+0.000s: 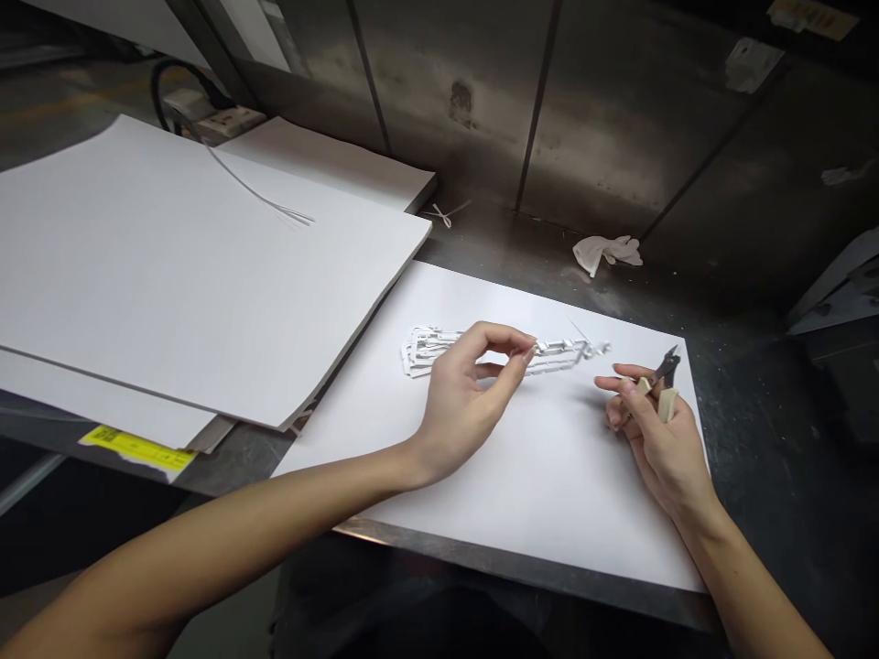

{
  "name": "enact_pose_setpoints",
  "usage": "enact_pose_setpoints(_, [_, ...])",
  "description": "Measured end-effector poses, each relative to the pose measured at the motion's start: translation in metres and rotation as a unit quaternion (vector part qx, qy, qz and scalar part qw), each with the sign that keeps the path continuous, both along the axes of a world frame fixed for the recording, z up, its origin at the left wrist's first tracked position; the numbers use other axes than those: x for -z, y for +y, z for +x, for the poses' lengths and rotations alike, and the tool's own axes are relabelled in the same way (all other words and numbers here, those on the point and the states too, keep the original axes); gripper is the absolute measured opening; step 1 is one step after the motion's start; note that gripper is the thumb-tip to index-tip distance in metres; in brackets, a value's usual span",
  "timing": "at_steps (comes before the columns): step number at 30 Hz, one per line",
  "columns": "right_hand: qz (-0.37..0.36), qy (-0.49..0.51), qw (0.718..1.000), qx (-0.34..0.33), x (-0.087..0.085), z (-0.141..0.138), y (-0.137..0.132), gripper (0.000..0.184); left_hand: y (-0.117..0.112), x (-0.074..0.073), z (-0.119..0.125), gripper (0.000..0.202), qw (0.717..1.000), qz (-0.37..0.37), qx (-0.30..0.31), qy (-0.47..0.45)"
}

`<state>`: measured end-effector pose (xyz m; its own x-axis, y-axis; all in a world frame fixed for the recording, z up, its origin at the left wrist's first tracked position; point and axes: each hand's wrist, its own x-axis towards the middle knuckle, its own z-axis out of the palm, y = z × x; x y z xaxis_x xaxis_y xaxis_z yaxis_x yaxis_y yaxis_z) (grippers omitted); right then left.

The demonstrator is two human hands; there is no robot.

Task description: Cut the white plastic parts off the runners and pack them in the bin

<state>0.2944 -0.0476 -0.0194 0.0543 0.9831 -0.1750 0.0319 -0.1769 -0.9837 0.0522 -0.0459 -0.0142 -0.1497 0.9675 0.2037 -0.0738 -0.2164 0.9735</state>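
My left hand is over the middle of a white sheet, thumb and forefinger pinched together. Whatever is between the fingertips is too small to make out. Under and behind this hand lies a bundle of thin white frame-like pieces; its middle is hidden by the fingers. Small twisted white bits show at the bundle's right end, just past my fingertips. In my right hand is a pair of small side cutters with cream handles and dark jaws pointing up and away, the jaws slightly apart.
Large white sheets are stacked at the left, overlapping the work sheet's side, with thin wires across them. A crumpled white glove and a small white tie lie by the metal back wall. A power strip sits far left.
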Motion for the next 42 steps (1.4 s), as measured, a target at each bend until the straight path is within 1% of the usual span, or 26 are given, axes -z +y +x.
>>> enact_pose_setpoints(1, [-0.007,-0.014,1.0,-0.026,0.0,0.0,-0.001,0.041,-0.001,0.0,0.0,0.007,1.0,0.0,-0.01,0.011])
enact_pose_setpoints(3, [-0.015,-0.037,0.996,-0.081,0.001,-0.001,-0.002,0.045,-0.004,0.002,0.001,0.011,1.0,-0.008,0.003,0.02])
enact_pose_setpoints(5, [-0.02,-0.054,0.99,-0.131,0.0,-0.004,-0.004,0.054,-0.006,0.004,0.004,0.018,0.998,-0.018,0.06,0.014])
enact_pose_setpoints(7, [-0.024,-0.07,0.984,-0.161,0.0,-0.007,-0.006,0.065,-0.008,0.007,0.007,0.033,0.988,-0.018,0.151,0.001])
enact_pose_setpoints(9, [-0.026,-0.087,0.982,-0.167,0.0,-0.009,-0.006,0.071,-0.01,0.009,0.009,0.048,0.971,-0.005,0.239,-0.005])
enact_pose_setpoints(10, [-0.023,-0.096,0.982,-0.158,0.001,-0.01,-0.006,0.07,-0.011,0.009,0.01,0.052,0.962,0.004,0.273,0.002])
enact_pose_setpoints(11, [-0.019,-0.108,0.983,-0.144,0.002,-0.01,-0.006,0.065,-0.012,0.009,0.01,0.054,0.955,0.014,0.296,0.018])
enact_pose_setpoints(13, [-0.008,-0.129,0.985,-0.112,0.005,-0.008,-0.005,0.052,-0.012,0.009,0.01,0.052,0.947,0.041,0.313,0.064])
enact_pose_setpoints(15, [-0.002,-0.136,0.987,-0.08,0.008,-0.005,-0.003,0.047,-0.012,0.009,0.009,0.049,0.942,0.093,0.302,0.113])
enact_pose_setpoints(18, [-0.002,-0.1,0.995,-0.022,0.011,-0.003,-0.001,0.05,-0.012,0.011,0.007,0.04,0.935,0.179,0.261,0.161])
enact_pose_setpoints(20, [-0.003,-0.054,0.998,0.022,0.009,-0.003,0.001,0.05,-0.012,0.013,0.007,0.036,0.934,0.191,0.244,0.179])
enact_pose_setpoints(22, [-0.002,-0.001,0.998,0.055,0.004,-0.005,0.002,0.047,-0.012,0.014,0.007,0.031,0.938,0.158,0.24,0.195])
enact_pose_setpoints(23, [-0.002,0.023,0.998,0.065,0.001,-0.006,0.003,0.046,-0.012,0.014,0.007,0.028,0.942,0.127,0.239,0.199])
enact_pose_setpoints(25, [-0.005,0.058,0.996,0.074,-0.004,-0.008,0.003,0.044,-0.011,0.013,0.007,0.025,0.954,0.042,0.228,0.191])
enact_pose_setpoints(27, [-0.012,0.073,0.994,0.074,-0.006,-0.01,0.003,0.044,-0.009,0.012,0.007,0.031,0.965,-0.046,0.202,0.161])
enact_pose_setpoints(29, [-0.019,0.078,0.994,0.069,-0.007,-0.01,0.003,0.043,-0.006,0.012,0.006,0.041,0.973,-0.102,0.17,0.117])
enact_pose_setpoints(31, [-0.026,0.082,0.995,0.055,-0.006,-0.01,0.003,0.042,-0.001,0.013,0.006,0.047,0.978,-0.124,0.155,0.06])
enact_pose_setpoints(35, [-0.039,0.084,0.995,0.026,-0.004,-0.007,0.001,0.04,0.008,0.018,0.006,0.042,0.977,-0.145,0.147,-0.051])
enact_pose_setpoints(38, [-0.045,0.073,0.996,0.016,-0.003,-0.007,0.0,0.043,0.013,0.019,0.005,0.037,0.977,-0.143,0.132,-0.082])
enact_pose_setpoints(42, [-0.043,0.066,0.997,0.025,-0.003,-0.007,0.0,0.052,0.015,0.015,0.003,0.029,0.981,-0.126,0.109,-0.094])
